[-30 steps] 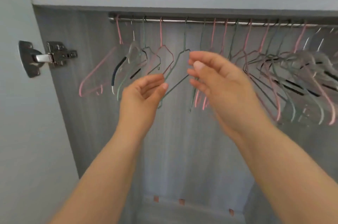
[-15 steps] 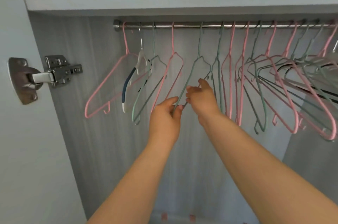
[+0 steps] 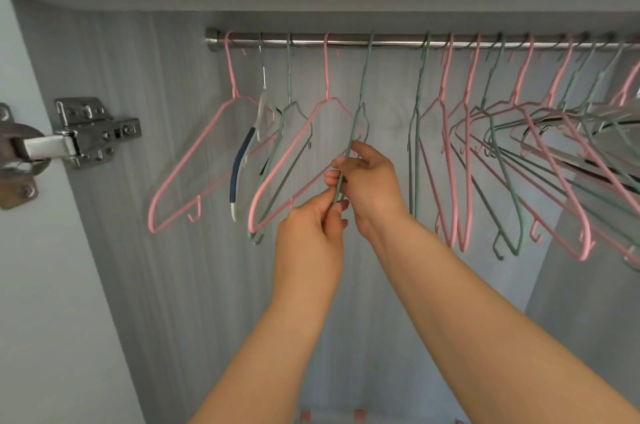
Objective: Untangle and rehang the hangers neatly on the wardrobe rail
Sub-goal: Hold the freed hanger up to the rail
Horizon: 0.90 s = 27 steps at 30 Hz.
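green hanger [image 3: 363,80], pinched by left hand [image 3: 311,236], right hand [image 3: 372,186], rail [image 3: 396,41] gap rightward

I see the left hand [image 3: 311,240] and right hand [image 3: 372,188] both pinching one green hanger [image 3: 362,87] hanging near the rail's [image 3: 394,39] left end.

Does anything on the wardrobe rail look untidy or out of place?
Yes. At the right end of the rail, the pink and green hangers crowd together, tilted and overlapping. The hangers at the left hang apart from one another.
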Available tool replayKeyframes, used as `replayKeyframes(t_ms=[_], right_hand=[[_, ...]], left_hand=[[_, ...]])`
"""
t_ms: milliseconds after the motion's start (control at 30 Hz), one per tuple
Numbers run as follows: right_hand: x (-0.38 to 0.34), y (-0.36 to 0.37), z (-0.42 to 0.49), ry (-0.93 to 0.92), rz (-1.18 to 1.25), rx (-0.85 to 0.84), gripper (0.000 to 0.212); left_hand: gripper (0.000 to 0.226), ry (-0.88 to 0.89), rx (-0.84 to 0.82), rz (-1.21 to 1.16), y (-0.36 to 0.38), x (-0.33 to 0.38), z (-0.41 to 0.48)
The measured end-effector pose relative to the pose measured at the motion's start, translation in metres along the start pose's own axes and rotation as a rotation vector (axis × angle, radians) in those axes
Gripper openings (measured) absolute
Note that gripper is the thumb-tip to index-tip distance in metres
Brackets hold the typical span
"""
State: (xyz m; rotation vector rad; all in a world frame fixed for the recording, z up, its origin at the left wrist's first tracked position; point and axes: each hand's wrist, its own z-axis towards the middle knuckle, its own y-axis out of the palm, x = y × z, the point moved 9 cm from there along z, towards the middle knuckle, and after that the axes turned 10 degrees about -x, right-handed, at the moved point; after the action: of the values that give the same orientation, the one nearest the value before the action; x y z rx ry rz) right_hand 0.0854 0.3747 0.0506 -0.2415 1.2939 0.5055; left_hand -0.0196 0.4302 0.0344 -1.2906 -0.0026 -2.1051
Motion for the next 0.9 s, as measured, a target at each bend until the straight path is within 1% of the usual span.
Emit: replayKeyframes(t_ms=[167,567,667,733,767,833,900], right_hand=[[0.002,0.003,-0.001,0.001,0.021,0.005,0.048],[-0.009,0.010,-0.008,0.018,-0.014,-0.007,0.048],[-0.008,0.012,-0.010,0.029,0.004,0.006,0.048],[-0.010,0.015,-0.015,0.047,-0.001,-0.020,0.047],[-0.013,0.016,-0.019,0.060,-0.074,-0.041,0.045],[-0.026,0.014,-0.030,0.044,-0.392,-0.069,0.048],[-0.052,0.003,-0.043,-0.093,-0.694,-0.021,0.053]], left_hand=[[0.041,-0.009,-0.002,-0.032,-0.003,0.001,-0.004],[0.032,0.005,0.006,0.023,-0.006,0.008,-0.007],[0.033,-0.001,-0.025,0.058,-0.005,0.008,-0.010],[0.037,0.006,-0.030,0.086,-0.007,0.007,-0.012],[0.038,0.010,-0.023,0.122,-0.008,0.007,-0.013],[0.042,0.031,0.033,0.189,-0.015,0.009,-0.017],[0.041,0.155,0.161,0.212,-0.027,0.029,-0.026]])
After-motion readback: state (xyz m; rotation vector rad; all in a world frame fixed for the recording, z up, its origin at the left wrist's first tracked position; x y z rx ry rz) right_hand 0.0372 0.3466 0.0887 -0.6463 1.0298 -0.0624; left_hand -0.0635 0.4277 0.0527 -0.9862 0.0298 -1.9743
